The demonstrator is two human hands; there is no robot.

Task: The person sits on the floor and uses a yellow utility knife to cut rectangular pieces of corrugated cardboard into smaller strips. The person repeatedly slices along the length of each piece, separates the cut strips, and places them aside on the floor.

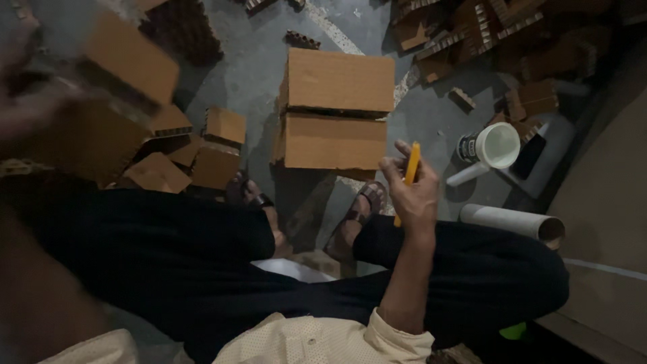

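Note:
My right hand [412,192] is closed around a thin yellow tool [410,168] that stands upright above my right knee. My left hand [30,101] is blurred at the far left edge and grips a thick honeycomb cardboard block [128,61] raised near the camera. Two stacked honeycomb cardboard blocks [335,118] sit on the grey floor in front of my sandalled feet [364,202]. I am seated, with dark trousers filling the lower frame.
Loose cardboard pieces [202,145] lie to the left. A heap of cardboard offcuts [499,40] fills the back right. A white tub [492,145] and a cardboard tube [512,221] lie at the right, beside a large flat board [606,216].

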